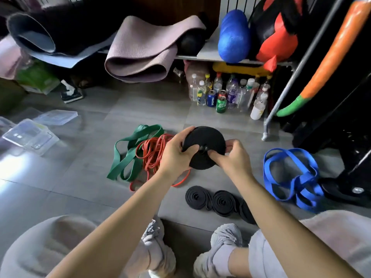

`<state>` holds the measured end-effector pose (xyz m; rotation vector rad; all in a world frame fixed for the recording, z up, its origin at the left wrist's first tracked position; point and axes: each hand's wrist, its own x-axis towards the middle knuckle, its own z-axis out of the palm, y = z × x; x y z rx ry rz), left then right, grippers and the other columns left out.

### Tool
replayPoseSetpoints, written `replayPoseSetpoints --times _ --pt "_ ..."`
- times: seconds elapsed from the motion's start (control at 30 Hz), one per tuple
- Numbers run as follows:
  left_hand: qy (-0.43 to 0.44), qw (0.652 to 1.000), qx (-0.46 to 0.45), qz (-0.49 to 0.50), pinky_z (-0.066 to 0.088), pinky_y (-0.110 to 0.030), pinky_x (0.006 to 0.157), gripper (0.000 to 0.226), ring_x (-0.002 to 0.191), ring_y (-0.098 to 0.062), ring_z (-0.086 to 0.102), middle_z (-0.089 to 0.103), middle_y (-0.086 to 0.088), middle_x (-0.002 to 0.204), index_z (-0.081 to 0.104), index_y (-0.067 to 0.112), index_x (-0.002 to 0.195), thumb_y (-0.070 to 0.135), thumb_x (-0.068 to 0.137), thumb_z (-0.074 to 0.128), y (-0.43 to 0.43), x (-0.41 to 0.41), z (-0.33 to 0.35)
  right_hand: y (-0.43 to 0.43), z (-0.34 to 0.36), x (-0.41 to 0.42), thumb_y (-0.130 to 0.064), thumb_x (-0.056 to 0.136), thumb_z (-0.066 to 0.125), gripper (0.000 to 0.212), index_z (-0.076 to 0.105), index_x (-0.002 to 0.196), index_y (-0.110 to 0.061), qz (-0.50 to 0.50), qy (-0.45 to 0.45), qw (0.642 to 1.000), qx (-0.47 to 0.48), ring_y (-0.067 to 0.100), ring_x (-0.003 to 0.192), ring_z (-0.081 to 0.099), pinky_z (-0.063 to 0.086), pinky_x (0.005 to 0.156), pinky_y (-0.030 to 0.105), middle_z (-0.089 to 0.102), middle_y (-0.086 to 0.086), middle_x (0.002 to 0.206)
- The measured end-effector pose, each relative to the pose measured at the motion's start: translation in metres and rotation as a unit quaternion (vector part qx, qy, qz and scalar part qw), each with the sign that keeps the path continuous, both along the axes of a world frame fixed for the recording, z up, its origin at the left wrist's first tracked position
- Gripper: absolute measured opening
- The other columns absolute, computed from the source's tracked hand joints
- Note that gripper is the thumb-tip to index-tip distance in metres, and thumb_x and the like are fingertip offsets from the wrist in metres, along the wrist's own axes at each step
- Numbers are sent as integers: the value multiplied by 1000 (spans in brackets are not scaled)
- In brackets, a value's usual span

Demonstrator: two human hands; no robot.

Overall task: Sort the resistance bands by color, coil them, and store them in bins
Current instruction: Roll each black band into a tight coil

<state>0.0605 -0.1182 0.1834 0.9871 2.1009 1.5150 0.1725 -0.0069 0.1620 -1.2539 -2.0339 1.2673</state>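
Head view, held coil: a wide, flat disc of wound black rubber band (203,147) is held up above the grey tiled floor (80,177), between both hands.
Left hand: the left hand (176,155) grasps the disc's near-left edge, fingers curled over the rim and thumb on the face.
Right hand: the right hand (230,157) pinches the disc at its right side, with a finger pressed in near the centre.
Done so far: three smaller black coiled bands (218,201) lie side by side on the floor near the person's feet, so black looks nearly finished.
Grouped but uncoiled: a heap of flat green bands (130,155) touches a tangle of thin red-orange bands (154,153). A pile of flat blue bands (291,177) lies well apart, on the right.
Bins: clear plastic boxes (30,135) sit far left with a loose clear lid (56,117) beside them. No bands show inside them.
Judgement: roughly a third done, since three colours need coiling and nothing is stored yet.
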Motion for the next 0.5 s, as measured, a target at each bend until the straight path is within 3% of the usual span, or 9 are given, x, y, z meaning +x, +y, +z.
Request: replayPoseSetpoints --times 0.1,0.2,0.33,0.43,0.5 --pt "3 999 -36 6 40 -6 86 49 104 -3 53 58 5 113 52 11 131 -3 84 60 13 -23 -37 14 -35 -24 -42 67 76 45 47 90 -17 2 -33 999 -34 5 67 50 32 50 20 51 -14 76" --pt "-25 996 -88 12 41 -13 89 51 107 -8 55 60 5 115 52 15 131 -1 83 60 31 -43 -85 35 -76 -46 -46 65 77 51 44 93 -19 14 -87 993 -73 12 69 51 32 50 21 49 -12 77" --pt "-63 985 -163 0 44 -33 98 56 115 -21 55 57 2 122 46 15 135 3 83 62 62 -62 -157 68 -145 -72 -42 67 74 47 41 96 -26 56 -182 975 -117 17 74 52 35 54 27 46 -14 76" --pt "-97 970 -219 32 48 -41 93 53 111 -25 56 51 -10 127 44 13 131 7 82 63 78 -71 -210 85 -199 -86 -43 66 73 49 43 95 -19 18 -244 953 -179 14 67 48 32 49 28 49 -6 78" --pt "-119 961 -243 56 50 -38 88 41 105 -25 57 46 -10 123 49 16 120 6 82 61 84 -72 -243 91 -235 -94 -45 67 74 55 44 98 -12 -23 -263 936 -232 21 74 49 31 51 29 53 5 90"
